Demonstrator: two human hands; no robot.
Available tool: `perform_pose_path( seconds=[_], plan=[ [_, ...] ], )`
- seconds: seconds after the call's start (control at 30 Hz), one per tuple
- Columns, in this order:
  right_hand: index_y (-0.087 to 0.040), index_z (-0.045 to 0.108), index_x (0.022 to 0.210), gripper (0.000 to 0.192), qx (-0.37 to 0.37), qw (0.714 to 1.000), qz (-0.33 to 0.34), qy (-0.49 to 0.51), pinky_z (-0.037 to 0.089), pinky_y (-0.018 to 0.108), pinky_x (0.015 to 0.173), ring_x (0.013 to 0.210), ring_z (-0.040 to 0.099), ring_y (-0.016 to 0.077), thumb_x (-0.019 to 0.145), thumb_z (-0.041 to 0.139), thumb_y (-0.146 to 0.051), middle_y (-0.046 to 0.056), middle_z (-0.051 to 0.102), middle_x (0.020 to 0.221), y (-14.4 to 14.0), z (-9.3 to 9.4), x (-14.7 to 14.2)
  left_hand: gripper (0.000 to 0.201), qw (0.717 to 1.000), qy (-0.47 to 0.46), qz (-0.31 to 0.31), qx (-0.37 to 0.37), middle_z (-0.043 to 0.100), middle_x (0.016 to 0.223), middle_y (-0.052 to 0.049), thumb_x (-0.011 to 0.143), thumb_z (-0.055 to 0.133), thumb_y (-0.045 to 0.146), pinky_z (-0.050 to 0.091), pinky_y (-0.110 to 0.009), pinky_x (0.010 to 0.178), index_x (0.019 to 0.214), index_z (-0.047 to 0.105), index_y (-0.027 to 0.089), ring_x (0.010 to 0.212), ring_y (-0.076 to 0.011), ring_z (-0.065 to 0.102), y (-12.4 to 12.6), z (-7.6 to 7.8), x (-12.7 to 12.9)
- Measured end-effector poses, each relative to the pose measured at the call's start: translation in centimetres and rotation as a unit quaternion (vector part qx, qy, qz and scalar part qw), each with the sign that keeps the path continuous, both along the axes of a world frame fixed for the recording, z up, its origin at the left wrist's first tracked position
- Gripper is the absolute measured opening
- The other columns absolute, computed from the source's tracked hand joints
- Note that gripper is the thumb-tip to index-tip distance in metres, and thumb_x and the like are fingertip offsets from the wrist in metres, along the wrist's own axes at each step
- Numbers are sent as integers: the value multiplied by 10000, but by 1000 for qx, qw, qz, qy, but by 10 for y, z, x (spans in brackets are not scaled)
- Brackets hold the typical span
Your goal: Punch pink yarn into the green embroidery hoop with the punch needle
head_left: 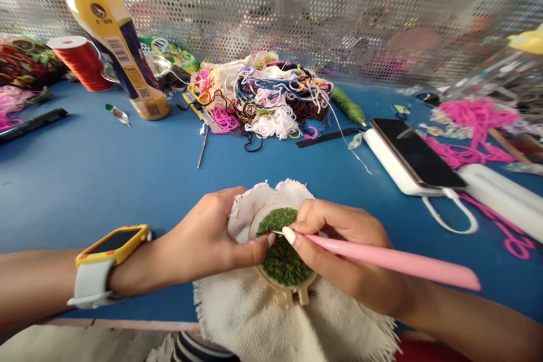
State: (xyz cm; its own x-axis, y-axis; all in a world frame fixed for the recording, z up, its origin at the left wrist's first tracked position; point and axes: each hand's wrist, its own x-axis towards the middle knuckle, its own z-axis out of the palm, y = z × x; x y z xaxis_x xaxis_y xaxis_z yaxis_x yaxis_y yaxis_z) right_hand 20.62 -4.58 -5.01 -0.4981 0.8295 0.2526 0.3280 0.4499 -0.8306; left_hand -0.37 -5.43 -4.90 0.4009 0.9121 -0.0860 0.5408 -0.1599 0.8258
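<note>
A small wooden embroidery hoop (292, 293) stretches cream cloth (254, 317) at the near table edge; its inside is filled with green tufted yarn (282, 263). My left hand (203, 240), with a yellow-framed watch on the wrist, grips the hoop's left rim, thumb on the yarn. My right hand (339, 257) holds a pink punch needle (394, 260) like a pen, its metal tip touching the green patch near my left thumb.
On the blue table (106, 175) lie a tangled yarn pile (263, 96), a yellow drink bottle (114, 39), a red thread spool (82, 62), a green spool (348, 106), a phone on a white power bank (413, 155) and pink yarn (475, 124). A perforated metal screen stands behind.
</note>
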Motion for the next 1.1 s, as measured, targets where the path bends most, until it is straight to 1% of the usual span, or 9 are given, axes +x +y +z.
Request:
perform_pose_path(
  seconds=[0.07, 0.3, 0.6, 0.8, 0.93, 1.1],
  plan=[
    [-198, 487, 611, 219, -2, 1000, -2, 0, 355, 218, 486, 510, 454, 85, 815, 565, -183, -32, 515, 560, 0, 1, 0, 252, 1000, 8, 10, -5, 641, 807, -5, 761, 639, 363, 468, -227, 597, 901, 579, 163, 711, -148, 577, 0, -1, 3],
    [-195, 459, 597, 228, 3, 1000, -5, -2, 351, 217, 499, 517, 445, 78, 799, 555, -148, -41, 491, 566, -3, 3, 2, 176, 999, 34, 24, -7, 632, 807, -12, 733, 613, 261, 468, -246, 616, 870, 579, 156, 714, -154, 578, -1, -1, 8],
    [-199, 413, 589, 251, 10, 1000, -3, -4, 334, 223, 491, 495, 409, 79, 800, 532, -128, -47, 445, 540, -3, 3, 2, 193, 999, 10, 36, -26, 634, 824, -19, 731, 610, 265, 473, -255, 624, 887, 570, 159, 733, -166, 587, -1, -6, 7],
    [-199, 406, 592, 266, 27, 999, 9, -17, 336, 225, 492, 499, 405, 82, 821, 532, -149, -42, 453, 543, -3, 4, 2, 186, 999, 4, 34, -21, 638, 841, -17, 742, 616, 261, 482, -258, 648, 894, 577, 162, 753, -167, 593, -1, -7, 7],
    [-196, 428, 612, 262, 51, 998, 26, -27, 356, 220, 510, 516, 425, 81, 847, 519, -127, -38, 464, 557, -2, 3, 2, 144, 999, -7, 28, -13, 639, 846, -16, 772, 603, 269, 489, -260, 666, 863, 556, 167, 769, -168, 603, -2, -8, 6],
    [-194, 470, 668, 225, 125, 990, 57, -23, 383, 217, 537, 563, 455, 86, 856, 509, -78, -31, 473, 608, -3, -2, 1, 109, 1000, -13, 18, 11, 628, 853, -16, 811, 577, 268, 497, -264, 701, 844, 543, 170, 789, -166, 607, -5, -9, 5]
  ],
)
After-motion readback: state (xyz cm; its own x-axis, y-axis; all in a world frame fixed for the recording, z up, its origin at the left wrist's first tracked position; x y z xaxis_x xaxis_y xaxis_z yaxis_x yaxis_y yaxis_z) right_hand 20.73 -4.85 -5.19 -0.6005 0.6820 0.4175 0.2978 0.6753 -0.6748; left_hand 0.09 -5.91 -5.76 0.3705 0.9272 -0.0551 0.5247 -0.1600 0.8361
